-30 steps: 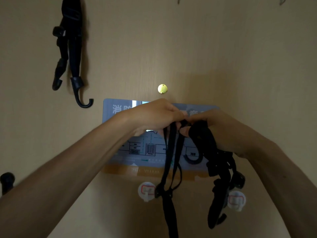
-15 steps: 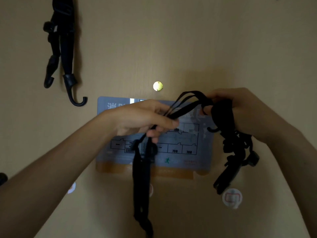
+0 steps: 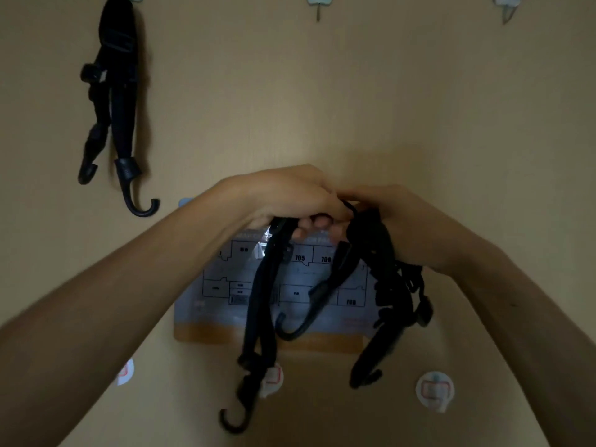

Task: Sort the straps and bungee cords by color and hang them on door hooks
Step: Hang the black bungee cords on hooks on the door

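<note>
The door (image 3: 354, 108) is filling the whole view behind both hands, and a floor-plan sign (image 3: 222, 304) is sitting on it just behind and below them. Up and well to the left of the left hand (image 3: 290, 195), a hung set (image 3: 116, 101) of black straps and cords is already dangling from the top edge of the view, so the black group is looking at least begun.

The left hand is curling its fingers round a black cord (image 3: 258, 311), which is dropping straight below it and ending in a plastic hook far under the wrist. The right hand (image 3: 409, 221), touching the left at the fingertips, is gripping a tangled bundle (image 3: 387, 285) of black straps and cords that is drooping below its palm. The cord and the bundle are meeting between the two hands, so, as a judgement, the person is teasing one cord free of the tangle. None of what the hands are holding is hanging yet.

Everything in view is looking black in this dim light; whether other colours are waiting elsewhere I cannot tell. Well above the hands, two top hooks (image 3: 317, 6) are standing bare. Below the right hand a round low hook (image 3: 433, 390) is also carrying nothing, with two more like it under the left arm.
</note>
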The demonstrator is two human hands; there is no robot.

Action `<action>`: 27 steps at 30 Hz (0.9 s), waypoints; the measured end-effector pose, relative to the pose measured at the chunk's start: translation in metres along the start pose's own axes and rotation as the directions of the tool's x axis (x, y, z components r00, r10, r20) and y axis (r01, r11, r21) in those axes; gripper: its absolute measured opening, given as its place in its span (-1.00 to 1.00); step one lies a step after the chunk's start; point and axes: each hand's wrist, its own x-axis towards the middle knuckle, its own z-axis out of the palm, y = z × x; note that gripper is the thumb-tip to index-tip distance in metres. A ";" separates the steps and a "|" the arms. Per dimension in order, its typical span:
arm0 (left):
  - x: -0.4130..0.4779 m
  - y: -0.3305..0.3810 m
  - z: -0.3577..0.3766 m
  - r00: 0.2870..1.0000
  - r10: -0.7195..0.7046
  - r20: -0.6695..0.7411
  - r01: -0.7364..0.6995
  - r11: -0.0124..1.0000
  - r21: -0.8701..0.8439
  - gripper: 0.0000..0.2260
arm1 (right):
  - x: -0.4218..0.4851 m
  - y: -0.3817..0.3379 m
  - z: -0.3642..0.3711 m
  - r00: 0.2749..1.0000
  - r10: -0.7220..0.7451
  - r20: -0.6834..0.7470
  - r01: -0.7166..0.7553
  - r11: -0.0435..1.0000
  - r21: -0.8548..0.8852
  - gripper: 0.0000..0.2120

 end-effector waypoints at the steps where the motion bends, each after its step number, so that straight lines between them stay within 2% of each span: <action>1: 0.001 0.001 -0.003 1.000 -0.005 -0.001 0.005 1.000 -0.029 -0.86 | 0.003 0.002 -0.002 0.999 -0.001 -0.041 0.000 1.000 -0.027 -0.78; 3: -0.001 0.001 -0.010 1.000 0.006 0.004 -0.006 0.997 -0.073 -0.91 | 0.005 0.005 -0.005 0.992 0.004 -0.128 -0.013 0.997 -0.070 -0.85; 5: -0.003 -0.001 -0.016 1.000 0.016 0.013 -0.014 0.994 -0.110 -0.94 | 0.006 0.006 -0.009 0.983 0.013 -0.181 -0.017 1.000 -0.018 -0.86; 12: -0.017 -0.017 -0.030 0.986 0.070 0.153 -0.056 0.994 -0.088 -0.90 | 0.002 0.011 -0.018 0.969 0.033 -0.244 -0.028 0.999 0.025 -0.85; 14: -0.019 -0.022 -0.034 0.987 0.060 0.148 -0.041 0.992 -0.123 -0.83 | 0.001 0.015 -0.023 0.952 0.061 -0.300 -0.048 0.998 0.050 -0.82; 16: -0.021 -0.024 -0.036 0.994 0.029 0.108 -0.013 0.990 -0.142 -0.87 | 0.000 0.019 -0.028 0.942 0.066 -0.329 -0.051 0.997 0.052 -0.85; 18: -0.020 -0.022 -0.035 0.997 -0.018 0.072 0.030 0.984 -0.173 -0.88 | 0.000 0.021 -0.029 0.959 0.040 -0.280 -0.042 0.999 -0.001 -0.89; 20: -0.016 -0.018 -0.033 0.999 -0.037 0.002 0.037 0.987 -0.155 -0.87 | 0.000 0.020 -0.029 0.975 -0.003 -0.222 -0.008 0.999 -0.050 -0.83; 24: -0.005 -0.003 -0.025 0.987 0.012 -0.159 -0.001 0.997 0.071 -0.82 | 0.003 0.005 -0.027 0.985 -0.072 -0.156 0.079 0.996 0.040 -0.80; 27: 0.006 0.012 -0.018 0.978 0.056 -0.201 -0.019 0.984 0.178 -0.82 | 0.008 -0.010 -0.031 0.997 -0.035 -0.068 0.043 0.993 0.114 -0.81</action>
